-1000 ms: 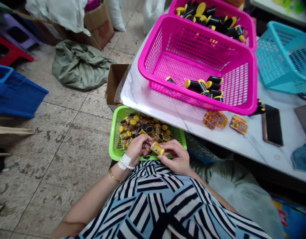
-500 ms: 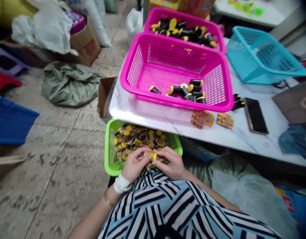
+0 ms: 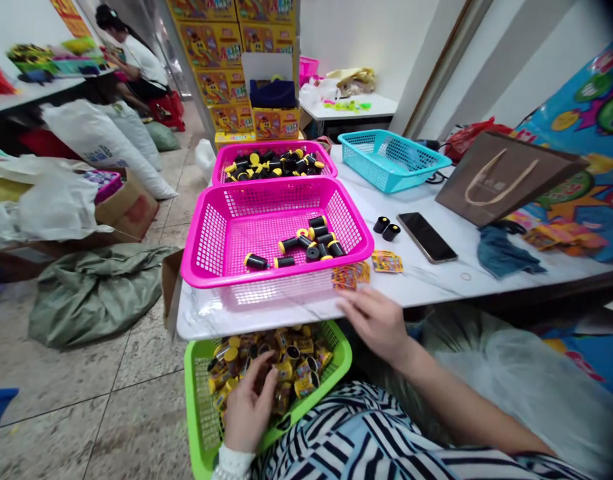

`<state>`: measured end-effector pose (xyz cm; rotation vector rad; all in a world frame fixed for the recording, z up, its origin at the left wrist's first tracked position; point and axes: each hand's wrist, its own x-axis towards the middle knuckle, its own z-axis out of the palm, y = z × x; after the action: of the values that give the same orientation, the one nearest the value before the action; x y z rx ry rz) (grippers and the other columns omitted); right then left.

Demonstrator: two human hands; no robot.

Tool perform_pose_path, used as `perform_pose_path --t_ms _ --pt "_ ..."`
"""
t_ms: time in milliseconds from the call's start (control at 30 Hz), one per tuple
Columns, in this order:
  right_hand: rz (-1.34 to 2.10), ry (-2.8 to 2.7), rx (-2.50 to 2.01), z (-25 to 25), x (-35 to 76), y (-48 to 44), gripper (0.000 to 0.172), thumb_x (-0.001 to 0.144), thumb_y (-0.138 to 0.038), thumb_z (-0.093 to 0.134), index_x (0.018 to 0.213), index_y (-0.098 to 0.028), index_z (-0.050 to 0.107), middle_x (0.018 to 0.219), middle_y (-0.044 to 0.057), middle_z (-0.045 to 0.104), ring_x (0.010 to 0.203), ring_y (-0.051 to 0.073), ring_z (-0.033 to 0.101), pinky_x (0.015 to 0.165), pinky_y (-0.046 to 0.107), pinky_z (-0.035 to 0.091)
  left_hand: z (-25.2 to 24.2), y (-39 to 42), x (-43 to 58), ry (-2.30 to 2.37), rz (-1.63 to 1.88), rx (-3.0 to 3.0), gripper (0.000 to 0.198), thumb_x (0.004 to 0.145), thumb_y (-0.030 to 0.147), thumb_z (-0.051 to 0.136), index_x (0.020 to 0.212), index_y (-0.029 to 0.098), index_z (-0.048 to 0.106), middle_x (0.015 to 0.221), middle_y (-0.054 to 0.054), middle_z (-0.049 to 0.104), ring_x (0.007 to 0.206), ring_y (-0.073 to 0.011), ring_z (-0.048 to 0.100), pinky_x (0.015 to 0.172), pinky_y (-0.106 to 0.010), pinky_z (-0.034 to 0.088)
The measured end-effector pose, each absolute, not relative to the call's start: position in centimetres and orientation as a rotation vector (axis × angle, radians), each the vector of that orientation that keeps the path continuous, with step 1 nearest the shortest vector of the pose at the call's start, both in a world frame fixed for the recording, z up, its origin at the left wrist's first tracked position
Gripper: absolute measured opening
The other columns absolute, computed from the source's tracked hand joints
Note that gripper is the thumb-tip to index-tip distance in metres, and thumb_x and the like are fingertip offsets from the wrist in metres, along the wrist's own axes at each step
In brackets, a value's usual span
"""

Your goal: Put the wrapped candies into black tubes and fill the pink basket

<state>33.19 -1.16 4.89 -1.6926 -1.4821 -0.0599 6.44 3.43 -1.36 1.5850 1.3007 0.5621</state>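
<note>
L hand point(image 3: 249, 408) is held low in the green bskt point(image 3: 199, 417), fingers half-curled among the yellow-labelled tubs point(image 3: 306, 383); whether one is gripped can't be told. R hand point(image 3: 379, 327) is held loosely open at the tabletop point(image 3: 286, 303) edge, fingers extended to the orange label sheets point(image 3: 344, 277); fingertips are seen right by the nearest sheets, but contact can't be confirmed. Tubs are heaped in the green bskt, some w/ black ends turned up; the bskt is placed below the tabletop's near edge & partly covered by it.

On the tabletop, black cylinders point(image 3: 256, 261) w/ yellow ends are scattered in the front pink bskt point(image 3: 246, 230), mostly toward its R side. More black/yellow pcs point(image 3: 266, 165) are piled in the rear pink bskt point(image 3: 332, 172), directly behind. One separate label sheet point(image 3: 387, 261) is laid just R of the others; beyond it, 2 loose black cylinders point(image 3: 391, 232) are stood nr a phone point(image 3: 426, 237). Farther R, a blue cloth point(image 3: 509, 252) & brown paper bag point(image 3: 506, 177) are set down; a turquoise bskt point(image 3: 374, 163) is placed behind.
</note>
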Motion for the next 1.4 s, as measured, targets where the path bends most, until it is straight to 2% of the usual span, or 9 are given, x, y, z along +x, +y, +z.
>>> perform_pose_path --t_ms 167,300,500,700,967,1067,1200,1300,1400 --pt "-0.377 -1.493 -2.117 3.5 37.6 1.3 0.019 0.089 -0.029 0.062 0.092 -0.021 0.079 0.079 0.007 0.073 0.068 0.017 0.065 0.061 0.026 0.049 -1.6 4.3 6.1 1.416 0.775 1.989 0.042 0.084 0.048 0.061 0.118 0.025 0.068 0.104 -0.01 0.07 0.061 -0.021 0.062 0.061 -0.034 0.052" --pt "-0.403 -1.492 -2.131 2.6 37.7 1.9 0.015 0.085 -0.027 0.066 0.081 -0.02 0.079 0.081 0.008 0.075 0.075 0.02 0.068 0.065 0.027 0.05 0.4 4.2 6.7 1.386 0.882 1.987 0.033 0.084 0.041 0.063 0.112 0.024 0.071 0.098 -0.01 0.07 0.069 -0.0221 0.064 0.067 -0.032 0.051" --pt "-0.221 -1.453 -2.046 3.0 38.2 2.3 0.018 0.083 -0.031 0.068 0.096 -0.023 0.078 0.103 0.007 0.075 0.084 0.022 0.07 0.073 0.032 0.053 2.4 4.7 6.4 1.386 0.85 1.704 0.033 0.084 0.044 0.064 0.106 0.02 0.071 0.093 -0.008 0.072 0.07 -0.0194 0.061 0.068 -0.03 0.05" --pt "-0.305 -1.476 -1.872 3.6 37.5 1.5 0.016 0.086 -0.026 0.066 0.079 -0.019 0.077 0.076 0.006 0.074 0.073 0.02 0.066 0.071 0.032 0.052 3.0 4.1 8.4 1.134 0.726 1.276 0.036 0.085 0.049 0.063 0.097 0.017 0.071 0.079 -0.005 0.07 0.055 -0.0123 0.052 0.052 -0.024 0.046" --pt "-0.278 -1.815 -1.44 4.6 28.5 -1.1 0.024 0.086 -0.014 0.065 0.108 -0.019 0.074 0.063 0.003 0.066 0.059 0.016 0.052 0.058 0.031 0.044 4.2 4.5 13.7 0.845 0.861 1.082 0.027 0.074 0.037 0.077 0.089 0.015 0.072 0.085 -0.006 0.072 0.075 -0.0151 0.062 0.071 -0.025 0.05" --pt "-0.003 -1.719 -1.434 4.6 27.2 -1.1 0.024 0.085 -0.019 0.068 0.109 -0.019 0.072 0.074 0.005 0.067 0.066 0.016 0.056 0.062 0.03 0.047 3.5 5.0 12.7 0.867 0.917 1.038 0.021 0.075 0.034 0.077 0.083 0.015 0.072 0.082 -0.004 0.071 0.075 -0.0147 0.061 0.073 -0.026 0.049" --pt "0.768 -1.316 -1.458 4.9 27.6 -0.8 0.044 0.085 -0.036 0.068 0.124 -0.019 0.06 0.096 0.007 0.065 0.069 0.013 0.059 0.058 0.026 0.05 3.3 5.0 10.9 0.857 0.832 1.027 0.02 0.078 0.032 0.074 0.073 0.015 0.066 0.073 -0.001 0.066 0.063 -0.0102 0.053 0.062 -0.023 0.044" --pt "1.202 -1.176 -1.373 5.3 27.5 -0.3 0.029 0.084 -0.038 0.067 0.105 -0.017 0.065 0.083 0.003 0.065 0.065 0.011 0.059 0.058 0.024 0.049 3.5 4.9 10.5 0.831 0.81 1.104 0.034 0.078 0.03 0.074 0.057 0.015 0.052 0.067 0.0 0.059 0.061 -0.0087 0.049 0.057 -0.02 0.039" --pt "1.238 -1.181 -1.376 5.5 26.9 0.0 0.019 0.081 -0.034 0.071 0.079 -0.016 0.064 0.069 -0.001 0.061 0.061 0.01 0.054 0.057 0.022 0.045 3.5 4.8 10.6 0.84 0.79 1.065 0.033 0.077 0.03 0.074 0.061 0.015 0.051 0.056 0.005 0.049 0.05 -0.0057 0.041 0.047 -0.018 0.032"
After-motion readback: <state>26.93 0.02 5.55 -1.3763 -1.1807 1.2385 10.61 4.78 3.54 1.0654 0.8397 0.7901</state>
